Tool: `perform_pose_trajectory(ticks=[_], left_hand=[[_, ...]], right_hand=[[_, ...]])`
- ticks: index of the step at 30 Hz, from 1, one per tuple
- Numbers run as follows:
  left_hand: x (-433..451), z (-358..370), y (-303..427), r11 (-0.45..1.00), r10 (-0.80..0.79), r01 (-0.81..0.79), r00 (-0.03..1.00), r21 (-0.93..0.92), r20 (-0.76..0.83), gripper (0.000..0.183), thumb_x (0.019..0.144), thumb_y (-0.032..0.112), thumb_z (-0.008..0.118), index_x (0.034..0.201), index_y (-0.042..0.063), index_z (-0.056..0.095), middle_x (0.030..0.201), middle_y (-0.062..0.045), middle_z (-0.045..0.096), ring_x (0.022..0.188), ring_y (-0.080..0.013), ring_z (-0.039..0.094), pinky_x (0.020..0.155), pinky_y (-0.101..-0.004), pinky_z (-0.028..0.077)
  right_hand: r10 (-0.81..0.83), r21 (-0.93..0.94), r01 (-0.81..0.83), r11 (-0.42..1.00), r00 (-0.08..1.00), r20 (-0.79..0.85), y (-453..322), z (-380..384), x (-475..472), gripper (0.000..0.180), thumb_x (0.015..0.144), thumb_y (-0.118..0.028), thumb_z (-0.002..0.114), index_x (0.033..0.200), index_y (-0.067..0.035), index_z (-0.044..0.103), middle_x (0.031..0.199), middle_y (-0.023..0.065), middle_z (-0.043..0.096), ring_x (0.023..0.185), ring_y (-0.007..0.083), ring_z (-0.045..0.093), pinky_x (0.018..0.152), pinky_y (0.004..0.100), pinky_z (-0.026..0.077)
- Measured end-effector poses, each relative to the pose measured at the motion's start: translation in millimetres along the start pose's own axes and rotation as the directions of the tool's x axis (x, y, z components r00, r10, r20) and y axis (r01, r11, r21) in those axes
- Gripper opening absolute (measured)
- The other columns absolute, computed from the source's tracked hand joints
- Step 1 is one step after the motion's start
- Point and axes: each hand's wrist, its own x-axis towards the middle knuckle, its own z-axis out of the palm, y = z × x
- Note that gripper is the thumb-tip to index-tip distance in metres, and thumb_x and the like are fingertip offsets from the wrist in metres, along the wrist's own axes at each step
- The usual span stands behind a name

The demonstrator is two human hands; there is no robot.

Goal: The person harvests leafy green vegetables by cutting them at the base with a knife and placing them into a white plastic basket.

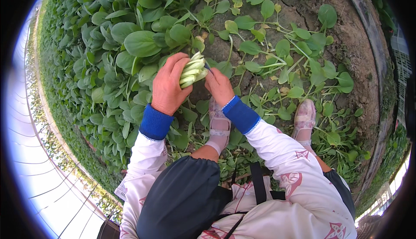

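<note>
My left hand (170,84) is closed around a bunch of leafy greens, whose pale cut stem ends (194,70) point to the right. The leaves of the bunch are largely hidden by the hand or blend into the crop behind. Close to the stem ends, my right hand (219,84) holds a small dark tool, perhaps a knife (208,67); most of it is hidden in the fingers. Broad green leaves of the standing crop (142,44) lie just above and left of my left hand.
Dense leafy plants (107,53) fill the left side. Loose leaves and stems (269,60) lie on cracked soil (289,14) at the right. My shoes (219,118) stand among the greenery. A long grey edging (373,40) and a plastic crate (401,66) are at the far right.
</note>
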Motion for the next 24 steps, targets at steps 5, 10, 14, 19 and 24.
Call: perform_pose_trajectory(ticks=[5, 10, 14, 19, 24], left_hand=[[20.8, 10.1, -35.2, 0.91, -0.252, 0.169, 0.95, 0.378, 0.182, 0.052, 0.059, -0.001, 0.071, 0.109, 0.005, 0.057, 0.146, -0.002, 0.035, 0.096, -0.0316, 0.06, 0.075, -0.0384, 0.05], [-9.9, 5.9, -73.2, 0.942, -0.33, 0.328, 0.944, 0.074, 0.008, 0.048, 0.064, 0.009, 0.071, 0.11, 0.005, 0.059, 0.131, -0.001, 0.047, 0.1, -0.0275, 0.06, 0.082, -0.0369, 0.049], [-14.3, 9.8, -81.0, 0.944, -0.321, 0.316, 0.946, -0.092, -0.045, 0.046, 0.064, 0.01, 0.071, 0.109, 0.006, 0.062, 0.124, -0.003, 0.053, 0.104, -0.0279, 0.058, 0.087, -0.0347, 0.047], [-15.6, 9.5, -84.9, 0.929, -0.331, 0.32, 0.943, -0.185, -0.034, 0.045, 0.064, 0.01, 0.071, 0.108, 0.004, 0.063, 0.122, -0.006, 0.055, 0.104, -0.0269, 0.058, 0.088, -0.0335, 0.046], [-17.0, 0.4, -80.0, 0.901, -0.344, 0.331, 0.939, -0.279, 0.002, 0.045, 0.063, 0.008, 0.072, 0.107, 0.002, 0.063, 0.12, -0.008, 0.055, 0.103, -0.0258, 0.059, 0.089, -0.0313, 0.045]], right_hand=[[-0.229, -0.465, 0.135, 0.875, 0.962, -0.152, 24.2, 24.2, 54.5, 0.031, 0.093, -0.029, 0.049, 0.092, 0.001, 0.056, 0.075, 0.0273, 0.061, 0.073, 0.0463, 0.058, 0.065, 0.0529, 0.044], [-0.248, -0.577, 0.132, 0.806, 0.96, -0.126, 23.8, 39.0, 64.5, 0.031, 0.093, -0.029, 0.049, 0.093, 0.001, 0.057, 0.076, 0.0258, 0.062, 0.074, 0.0457, 0.059, 0.067, 0.0525, 0.046], [-0.223, -0.559, 0.174, 0.811, 0.975, -0.021, 35.3, 36.8, 79.3, 0.031, 0.093, -0.028, 0.048, 0.092, 0.001, 0.058, 0.076, 0.0237, 0.063, 0.075, 0.045, 0.06, 0.069, 0.0526, 0.046], [-0.115, -0.417, 0.1, 0.903, 0.993, -0.012, 46.2, 38.6, 89.5, 0.035, 0.094, -0.032, 0.047, 0.09, 0.0, 0.059, 0.076, 0.016, 0.065, 0.068, 0.0353, 0.061, 0.065, 0.0463, 0.048], [-0.098, -0.601, 0.117, 0.791, 0.993, 0.065, 40.8, 59.7, 100.1, 0.035, 0.092, -0.031, 0.049, 0.091, 0.002, 0.061, 0.086, 0.0209, 0.066, 0.085, 0.0383, 0.062, 0.077, 0.0476, 0.047]])
